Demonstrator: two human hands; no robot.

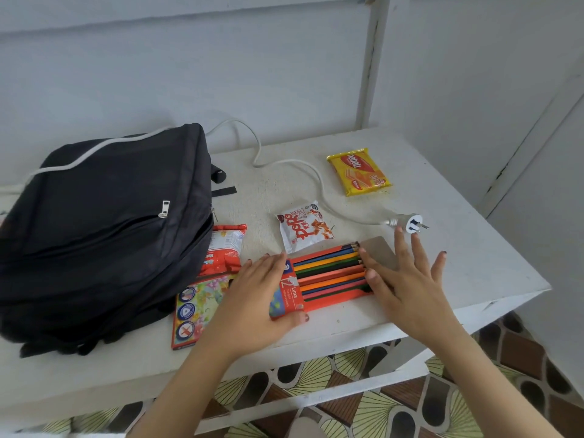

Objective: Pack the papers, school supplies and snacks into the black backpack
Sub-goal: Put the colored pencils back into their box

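Note:
The black backpack (104,229) lies zipped on the left of the white table (458,267). An open red box of coloured pencils (328,275) lies near the front edge. My left hand (262,298) grips the box's left end, thumb under its near edge. My right hand (407,276) has spread, straight fingers; its thumb and forefinger press on the pencil tips at the box's right end. A flowery packet (197,308) lies beside the backpack, with a red snack bag (226,248) behind it. A white snack bag (305,227) and a yellow wafer pack (360,171) lie further back.
A white cable (294,164) runs from behind the backpack across the table to a plug (409,222) just beyond my right fingertips. Walls close in behind and at the right. Patterned floor tiles (474,390) show below the table's front edge.

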